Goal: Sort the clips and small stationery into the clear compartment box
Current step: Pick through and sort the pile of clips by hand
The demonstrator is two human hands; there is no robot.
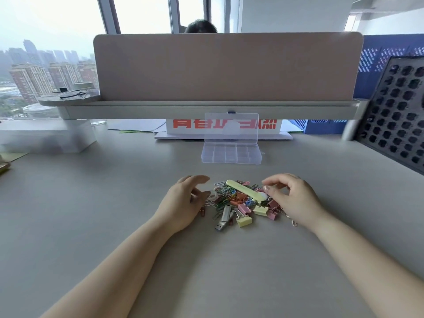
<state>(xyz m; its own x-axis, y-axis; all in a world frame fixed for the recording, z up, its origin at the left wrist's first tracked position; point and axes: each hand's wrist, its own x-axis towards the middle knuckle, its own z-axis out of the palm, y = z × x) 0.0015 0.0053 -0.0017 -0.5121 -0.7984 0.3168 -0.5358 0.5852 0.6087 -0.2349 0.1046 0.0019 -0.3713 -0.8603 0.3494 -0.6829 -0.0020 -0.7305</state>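
Observation:
A heap of coloured paper clips (pixel 229 195) lies on the grey desk, mixed with pink and yellow binder clips (pixel 244 221), a silver USB stick (pixel 223 218) and a pale yellow stick-shaped item (pixel 244 190). My left hand (pixel 185 203) rests at the heap's left edge, fingers loosely curved, holding nothing I can see. My right hand (pixel 289 198) is at the heap's right edge, fingertips touching the small items near the yellow stick's end. The clear compartment box (pixel 231 152) stands behind the heap with its lid (pixel 231 127) raised; its compartments look empty.
A beige desk divider (pixel 227 67) with a shelf runs across the back. A white sign with red characters (pixel 183 126) stands behind the box. A black perforated tray (pixel 399 111) leans at the right. A white box (pixel 46 138) sits at the left.

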